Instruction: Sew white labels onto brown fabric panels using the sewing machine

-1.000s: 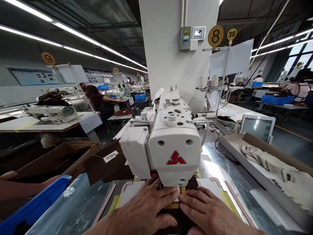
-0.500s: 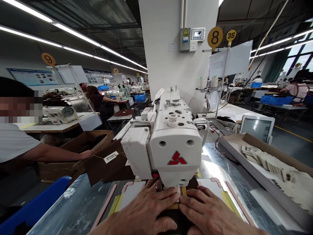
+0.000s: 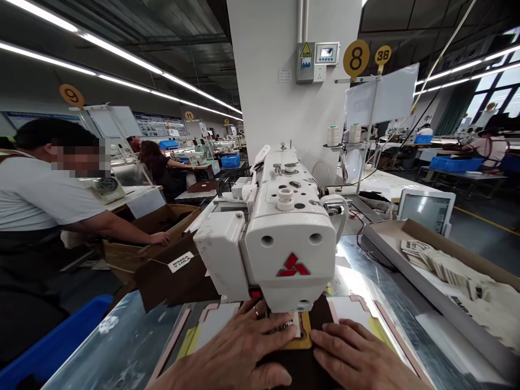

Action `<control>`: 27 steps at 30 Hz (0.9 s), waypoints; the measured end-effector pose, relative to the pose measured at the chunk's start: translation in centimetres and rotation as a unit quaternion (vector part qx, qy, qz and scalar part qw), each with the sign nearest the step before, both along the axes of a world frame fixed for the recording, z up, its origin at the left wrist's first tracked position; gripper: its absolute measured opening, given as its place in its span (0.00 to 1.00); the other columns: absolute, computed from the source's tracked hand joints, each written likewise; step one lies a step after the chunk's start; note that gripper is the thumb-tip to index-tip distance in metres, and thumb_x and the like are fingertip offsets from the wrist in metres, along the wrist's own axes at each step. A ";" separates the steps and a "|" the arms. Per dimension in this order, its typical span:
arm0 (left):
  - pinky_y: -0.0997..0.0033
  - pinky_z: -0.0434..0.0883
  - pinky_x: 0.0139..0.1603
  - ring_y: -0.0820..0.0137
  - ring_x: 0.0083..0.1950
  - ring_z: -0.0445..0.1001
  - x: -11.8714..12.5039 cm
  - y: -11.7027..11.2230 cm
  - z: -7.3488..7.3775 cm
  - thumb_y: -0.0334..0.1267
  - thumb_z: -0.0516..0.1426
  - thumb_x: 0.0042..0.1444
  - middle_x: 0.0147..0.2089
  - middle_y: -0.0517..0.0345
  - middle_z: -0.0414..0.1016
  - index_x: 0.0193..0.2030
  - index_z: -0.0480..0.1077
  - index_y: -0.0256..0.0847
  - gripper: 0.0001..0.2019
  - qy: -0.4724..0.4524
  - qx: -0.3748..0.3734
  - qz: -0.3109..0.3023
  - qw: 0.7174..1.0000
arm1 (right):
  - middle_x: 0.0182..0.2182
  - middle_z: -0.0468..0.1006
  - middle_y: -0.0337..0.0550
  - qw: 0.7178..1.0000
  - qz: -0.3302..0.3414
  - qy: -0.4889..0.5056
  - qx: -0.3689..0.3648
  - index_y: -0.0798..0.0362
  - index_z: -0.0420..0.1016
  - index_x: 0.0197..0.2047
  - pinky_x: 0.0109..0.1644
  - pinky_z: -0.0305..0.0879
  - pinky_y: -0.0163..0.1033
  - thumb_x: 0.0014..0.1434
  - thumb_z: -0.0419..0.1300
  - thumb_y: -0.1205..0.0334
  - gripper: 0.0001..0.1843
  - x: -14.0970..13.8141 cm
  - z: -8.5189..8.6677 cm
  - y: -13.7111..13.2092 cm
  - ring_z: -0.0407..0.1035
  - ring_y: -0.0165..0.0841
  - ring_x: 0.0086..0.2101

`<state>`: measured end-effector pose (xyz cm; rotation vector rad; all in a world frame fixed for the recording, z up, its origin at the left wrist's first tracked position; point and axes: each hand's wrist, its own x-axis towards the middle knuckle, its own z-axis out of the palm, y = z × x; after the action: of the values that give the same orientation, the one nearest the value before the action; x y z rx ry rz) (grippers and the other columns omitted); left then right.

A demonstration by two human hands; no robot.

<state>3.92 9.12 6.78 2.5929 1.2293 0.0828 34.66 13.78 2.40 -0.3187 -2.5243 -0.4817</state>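
My left hand [image 3: 239, 352] lies flat with fingers spread on a dark brown piece [image 3: 320, 317] and a yellow-edged template [image 3: 303, 338] under the head of a white sewing machine [image 3: 284, 244]. My right hand [image 3: 357, 357] lies flat beside it on the same dark piece, fingers stretched out. A small white label [image 3: 290, 325] shows between my fingertips, just below the needle area. The needle itself is hidden by the machine head.
A tray [image 3: 410, 227] of white labels [image 3: 447, 271] runs along the right. A touchscreen [image 3: 426, 208] stands behind it. Dark brown tagged pieces [image 3: 174, 276] lie at the left. A person in a white shirt [image 3: 44, 200] reaches into a cardboard box [image 3: 154, 227]. A blue bin [image 3: 57, 341] sits lower left.
My right hand slid slightly back and right, uncovering more of the yellow template and label. The person at the left moved further into view, hand on the cardboard box.
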 end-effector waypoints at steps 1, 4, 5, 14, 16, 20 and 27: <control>0.40 0.65 0.73 0.47 0.74 0.64 0.0 0.0 -0.1 0.56 0.59 0.72 0.77 0.68 0.58 0.77 0.54 0.66 0.31 0.002 0.002 0.000 1.000 | 0.58 0.82 0.28 1.000 0.000 -0.001 0.000 0.46 0.78 0.56 0.51 0.75 0.41 0.79 0.50 0.44 0.21 0.3 -0.2 0.0 0.80 0.32 0.49; 0.36 0.63 0.74 0.45 0.74 0.64 0.0 -0.1 -0.5 0.55 0.61 0.71 0.78 0.67 0.57 0.78 0.54 0.66 0.33 0.010 0.001 -0.001 1.000 | 0.57 0.82 0.29 1.000 0.004 0.013 -0.008 0.46 0.79 0.54 0.50 0.74 0.41 0.77 0.53 0.43 0.20 0.5 -0.5 0.1 0.80 0.33 0.48; 0.35 0.62 0.74 0.45 0.75 0.63 0.0 -0.1 -0.6 0.55 0.61 0.70 0.78 0.68 0.57 0.78 0.54 0.66 0.33 0.013 -0.003 0.001 1.000 | 0.57 0.82 0.29 1.000 0.005 0.018 -0.013 0.46 0.79 0.53 0.50 0.74 0.41 0.76 0.55 0.43 0.19 0.5 -0.5 0.1 0.80 0.33 0.48; 0.36 0.59 0.76 0.49 0.75 0.64 0.2 -0.4 -1.1 0.48 0.66 0.67 0.77 0.67 0.60 0.76 0.56 0.67 0.36 0.011 0.003 0.030 0.999 | 0.55 0.84 0.34 0.999 0.008 0.011 -0.052 0.49 0.79 0.53 0.53 0.71 0.38 0.74 0.58 0.41 0.21 0.0 -0.3 -0.1 0.80 0.33 0.47; 0.39 0.59 0.77 0.51 0.74 0.65 0.3 -0.5 -1.2 0.46 0.68 0.65 0.77 0.67 0.60 0.76 0.57 0.67 0.38 0.005 0.007 0.029 1.000 | 0.55 0.84 0.35 0.998 0.004 0.010 -0.061 0.49 0.79 0.53 0.52 0.73 0.39 0.74 0.57 0.41 0.21 0.0 -0.2 -0.2 0.80 0.34 0.48; 0.39 0.61 0.76 0.50 0.74 0.66 0.4 -0.6 -0.9 0.46 0.69 0.64 0.76 0.66 0.61 0.76 0.59 0.64 0.38 0.013 0.029 0.023 0.999 | 0.56 0.83 0.38 0.996 -0.002 0.001 -0.085 0.50 0.79 0.54 0.52 0.73 0.39 0.75 0.56 0.43 0.20 -0.2 -0.2 -0.4 0.80 0.35 0.49; 0.48 0.67 0.74 0.52 0.72 0.68 1.0 -0.8 0.4 0.49 0.67 0.65 0.75 0.63 0.63 0.75 0.61 0.60 0.35 0.029 0.054 0.008 0.998 | 0.58 0.82 0.42 0.992 -0.026 0.010 -0.123 0.49 0.79 0.53 0.55 0.70 0.43 0.75 0.54 0.42 0.22 -0.9 -2.9 -0.4 0.77 0.38 0.54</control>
<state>4.95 8.34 7.20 2.6955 1.2987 0.0798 33.78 13.38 -0.48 -0.4797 -2.5626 -0.1845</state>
